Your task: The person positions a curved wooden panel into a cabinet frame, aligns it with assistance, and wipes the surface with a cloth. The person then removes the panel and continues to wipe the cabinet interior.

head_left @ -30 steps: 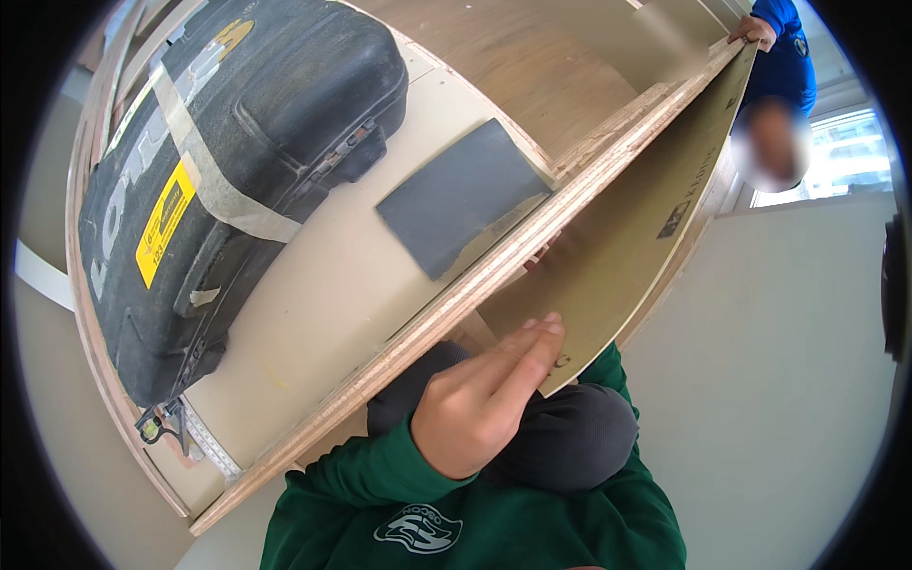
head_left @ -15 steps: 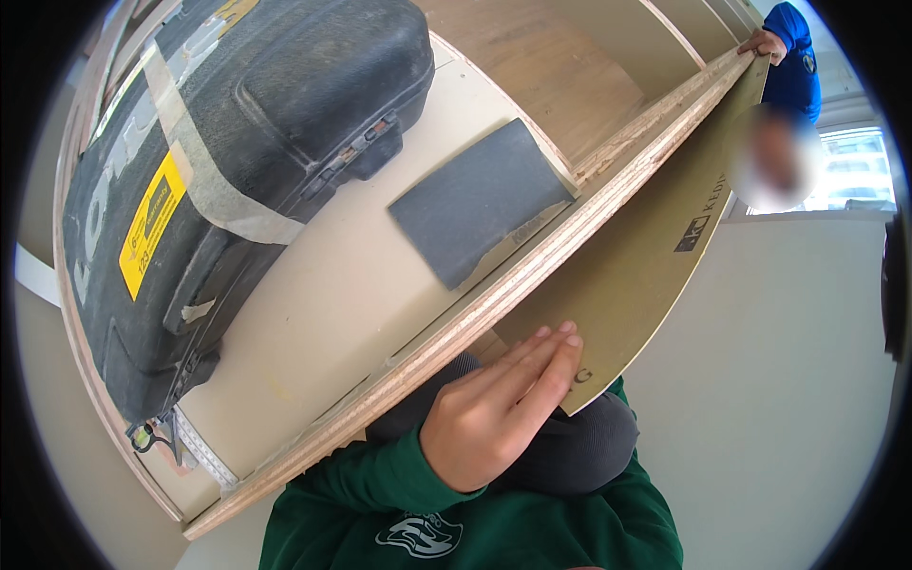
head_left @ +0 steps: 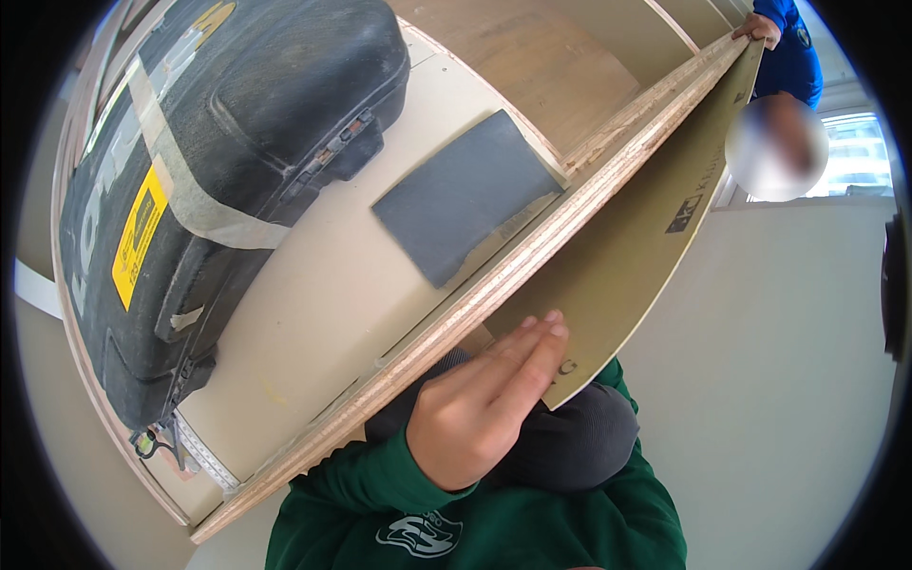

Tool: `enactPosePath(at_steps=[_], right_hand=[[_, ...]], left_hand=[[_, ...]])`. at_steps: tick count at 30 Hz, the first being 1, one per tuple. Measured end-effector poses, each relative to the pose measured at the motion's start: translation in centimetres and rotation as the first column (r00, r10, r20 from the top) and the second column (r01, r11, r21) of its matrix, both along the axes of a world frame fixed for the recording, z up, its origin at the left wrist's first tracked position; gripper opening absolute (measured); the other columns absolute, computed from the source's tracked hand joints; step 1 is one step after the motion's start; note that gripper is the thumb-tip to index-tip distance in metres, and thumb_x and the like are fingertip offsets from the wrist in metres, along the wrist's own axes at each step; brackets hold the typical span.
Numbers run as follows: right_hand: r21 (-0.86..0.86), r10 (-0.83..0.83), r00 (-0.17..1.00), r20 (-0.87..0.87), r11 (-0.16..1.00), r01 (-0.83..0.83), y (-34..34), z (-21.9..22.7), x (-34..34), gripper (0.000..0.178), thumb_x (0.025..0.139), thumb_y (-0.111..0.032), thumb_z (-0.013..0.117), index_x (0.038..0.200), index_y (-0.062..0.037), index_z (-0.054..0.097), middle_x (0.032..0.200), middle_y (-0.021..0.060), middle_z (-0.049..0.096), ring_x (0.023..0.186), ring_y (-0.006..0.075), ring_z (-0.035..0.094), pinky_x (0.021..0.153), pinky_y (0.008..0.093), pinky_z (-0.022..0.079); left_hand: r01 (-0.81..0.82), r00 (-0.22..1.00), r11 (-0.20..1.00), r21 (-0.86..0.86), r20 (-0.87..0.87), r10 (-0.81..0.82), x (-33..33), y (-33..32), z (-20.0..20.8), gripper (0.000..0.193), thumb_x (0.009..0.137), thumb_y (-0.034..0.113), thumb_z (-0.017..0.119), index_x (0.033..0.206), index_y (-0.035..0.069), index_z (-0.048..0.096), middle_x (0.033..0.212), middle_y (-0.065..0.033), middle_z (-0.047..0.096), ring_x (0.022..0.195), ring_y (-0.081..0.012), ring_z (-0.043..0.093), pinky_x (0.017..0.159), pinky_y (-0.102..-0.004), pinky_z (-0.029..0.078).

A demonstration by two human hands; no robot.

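Observation:
My left hand (head_left: 483,408), in a green sleeve, rests its stretched-out fingers against the near end of a thin tan sheet (head_left: 622,261) with dark printed marks. The thumb is hidden. This sheet stands on edge, slightly bowed, along the outer side of a wooden frame with a layered, raw edge (head_left: 465,323). At the sheet's far end a co-worker's hand (head_left: 758,30), in a blue sleeve, grips its top together with the frame edge. My right hand does not show; part of the right sleeve (head_left: 616,385) appears beyond my knee, behind the sheet.
A large black hard case (head_left: 256,142) with a tape strip and a yellow label lies on the pale board (head_left: 313,313) inside the frame. Beside it is a dark grey rectangular piece (head_left: 470,198) with a ragged edge. A metal ruler (head_left: 204,454) lies at the near left corner.
The whole scene has shifted slightly left in view. My left hand stays on the sheet, and the co-worker's hand still grips the far end.

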State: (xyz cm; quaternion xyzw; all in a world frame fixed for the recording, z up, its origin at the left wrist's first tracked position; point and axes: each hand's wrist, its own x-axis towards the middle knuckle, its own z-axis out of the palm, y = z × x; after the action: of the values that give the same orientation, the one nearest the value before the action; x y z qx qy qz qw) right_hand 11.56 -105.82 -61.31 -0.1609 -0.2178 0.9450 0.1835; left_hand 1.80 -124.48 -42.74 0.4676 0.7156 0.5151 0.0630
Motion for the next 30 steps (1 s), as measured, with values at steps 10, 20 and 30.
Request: enactPosePath(at_steps=[10, 20, 30], right_hand=[[0.004, 0.023, 0.999, -0.027, 1.000, -0.023, -0.2, -0.6, 0.5, 0.053, 0.095, -0.021, 0.053, 0.142, -0.0175, 0.029, 0.113, 0.0140, 0.055, 0.103, 0.0272, 0.056, 0.094, 0.0487, 0.048], [-0.020, 0.060, 0.998, -0.017, 0.998, -0.061, -1.2, -0.6, 0.3, 0.051, 0.094, -0.020, 0.054, 0.140, -0.0148, 0.032, 0.115, 0.0139, 0.055, 0.106, 0.0280, 0.056, 0.095, 0.0482, 0.047], [-0.053, 0.066, 0.998, 0.006, 0.996, -0.065, -2.2, -0.9, 1.3, 0.049, 0.094, -0.019, 0.055, 0.138, -0.0121, 0.034, 0.117, 0.0139, 0.055, 0.108, 0.0287, 0.055, 0.096, 0.0478, 0.047]], left_hand=[[0.011, 0.999, 1.000, -0.012, -0.031, -0.012, 0.2, 0.0, 0.0, 0.029, 0.078, -0.015, 0.055, 0.107, -0.015, 0.058, 0.103, -0.0253, 0.066, 0.094, -0.0337, 0.068, 0.081, -0.0332, 0.056], [-0.022, 0.998, 1.000, 0.001, -0.061, 0.022, 0.1, 0.0, 0.1, 0.036, 0.070, -0.018, 0.051, 0.105, -0.013, 0.061, 0.103, -0.0238, 0.067, 0.093, -0.0323, 0.069, 0.082, -0.0339, 0.057], [-0.011, 0.999, 1.000, -0.001, -0.050, 0.010, 0.0, 0.2, 0.1, 0.037, 0.070, -0.019, 0.049, 0.105, -0.013, 0.061, 0.101, -0.0237, 0.067, 0.092, -0.0330, 0.068, 0.079, -0.0334, 0.058]])
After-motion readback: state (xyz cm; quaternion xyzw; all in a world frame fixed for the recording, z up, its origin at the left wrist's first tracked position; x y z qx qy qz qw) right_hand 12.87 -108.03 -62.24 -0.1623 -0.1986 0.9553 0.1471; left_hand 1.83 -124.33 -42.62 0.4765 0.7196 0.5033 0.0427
